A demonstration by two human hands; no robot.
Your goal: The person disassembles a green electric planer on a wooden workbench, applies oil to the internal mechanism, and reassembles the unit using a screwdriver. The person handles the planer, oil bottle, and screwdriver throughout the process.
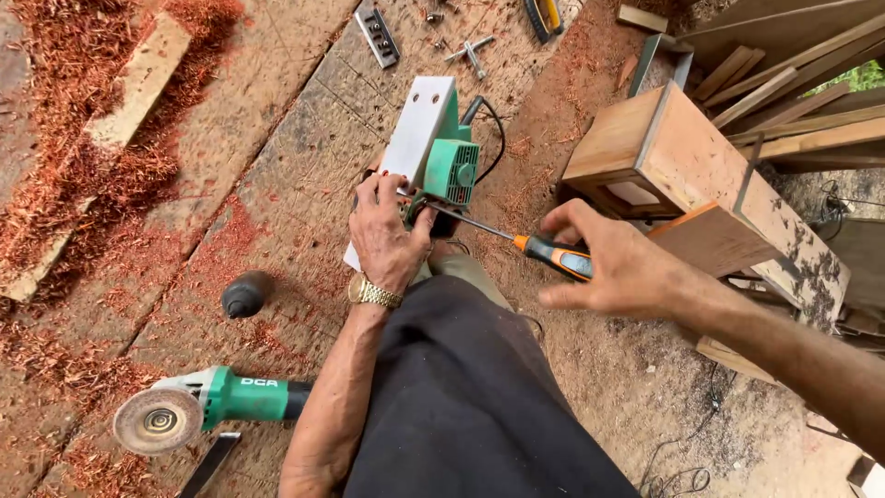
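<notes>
A green and white electric planer point(433, 148) lies upside down on the wooden floor, its flat sole facing up. My left hand point(385, 231), with a gold watch on the wrist, presses down on the planer's near end. My right hand point(613, 267) grips the orange and black handle of a screwdriver point(544, 254). The screwdriver's thin shaft runs left, and its tip touches the planer's green side near my left thumb. My knee in dark cloth sits just below both hands.
A green angle grinder point(207, 406) with a worn disc lies at lower left, a black knob point(245, 293) above it. A metal blade plate point(377, 35) and a small wrench point(472, 53) lie at the top. A wooden box point(701, 175) and planks stand at right. Red sawdust covers the left.
</notes>
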